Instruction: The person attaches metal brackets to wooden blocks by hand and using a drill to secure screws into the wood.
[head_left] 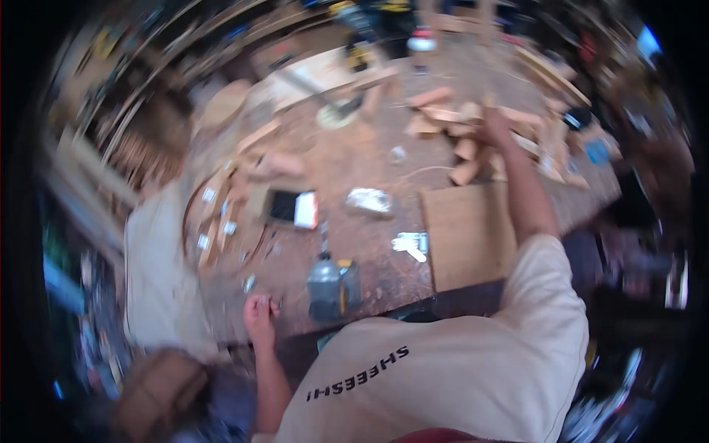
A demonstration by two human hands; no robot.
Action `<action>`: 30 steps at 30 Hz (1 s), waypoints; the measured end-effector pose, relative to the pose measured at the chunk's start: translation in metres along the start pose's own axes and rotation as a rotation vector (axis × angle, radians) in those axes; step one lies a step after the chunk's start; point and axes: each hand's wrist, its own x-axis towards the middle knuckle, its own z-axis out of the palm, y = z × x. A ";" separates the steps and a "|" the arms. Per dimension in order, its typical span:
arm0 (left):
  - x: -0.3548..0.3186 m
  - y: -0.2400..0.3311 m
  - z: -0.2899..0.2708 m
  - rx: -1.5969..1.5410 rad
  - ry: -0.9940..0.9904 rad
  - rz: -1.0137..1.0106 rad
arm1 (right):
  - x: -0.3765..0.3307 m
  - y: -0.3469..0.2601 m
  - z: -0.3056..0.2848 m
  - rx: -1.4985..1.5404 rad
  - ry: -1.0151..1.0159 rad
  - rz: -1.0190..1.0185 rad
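Observation:
My right arm stretches over the bench to a pile of cut wood blocks (465, 171) at the far right. My right hand (493, 127) is among the blocks; blur smears its fingers, so I cannot make out whether it grips one. My left hand (260, 314) hovers at the near edge with its fingers curled; whatever they hold, if anything, is too small to name. Just right of it stand a clear plastic bottle (323, 286) and a second clear container (350, 284). A flat wooden board (469, 236) lies below my right forearm.
A dark phone-like object (283, 205), a clear wrapped packet (369, 201) and a silvery metal piece (410, 245) lie mid-bench. Curved wooden pieces (214, 229) are at left. A yellow-and-black power drill (358, 55) and a pale panel (306, 77) sit at the back.

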 end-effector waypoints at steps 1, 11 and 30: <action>-0.015 0.001 -0.006 0.001 0.108 -0.012 | 0.003 -0.002 -0.005 0.035 0.106 -0.066; -0.092 0.064 0.026 -0.020 -0.093 0.082 | -0.166 -0.229 -0.142 1.299 -0.331 -0.748; 0.071 -0.124 -0.099 1.137 -0.437 0.718 | -0.475 -0.385 -0.049 1.415 -0.646 -0.502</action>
